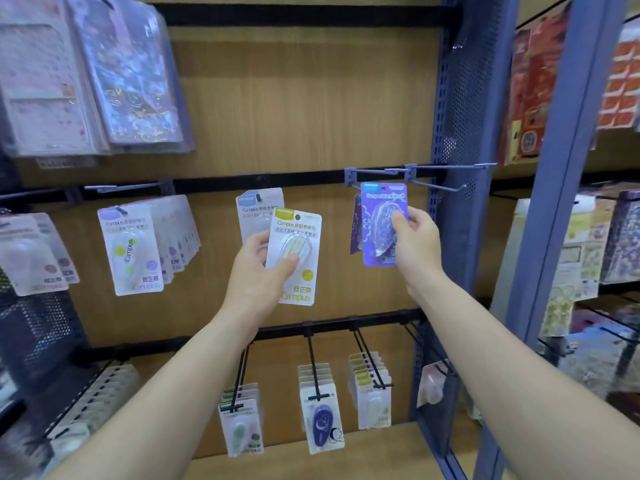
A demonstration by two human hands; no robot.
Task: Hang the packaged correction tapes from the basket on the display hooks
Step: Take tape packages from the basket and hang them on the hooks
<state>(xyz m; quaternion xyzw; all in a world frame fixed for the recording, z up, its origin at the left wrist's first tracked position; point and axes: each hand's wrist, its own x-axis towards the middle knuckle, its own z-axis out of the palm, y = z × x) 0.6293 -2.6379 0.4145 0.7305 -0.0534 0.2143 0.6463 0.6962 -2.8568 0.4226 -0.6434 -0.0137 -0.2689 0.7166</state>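
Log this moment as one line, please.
left hand: holds yellow pack | right hand: holds purple pack at grey hook | hung: unclear

Two slim, bare forearms (166,393) run back from the fingers (254,239) to the frame's lower corners, uncovered along their whole visible length. The bare left hand (258,271) and bare right hand (417,247) are likewise uncovered; the thumbnails (398,218), beside the fingers, look short, though blur hides detail.
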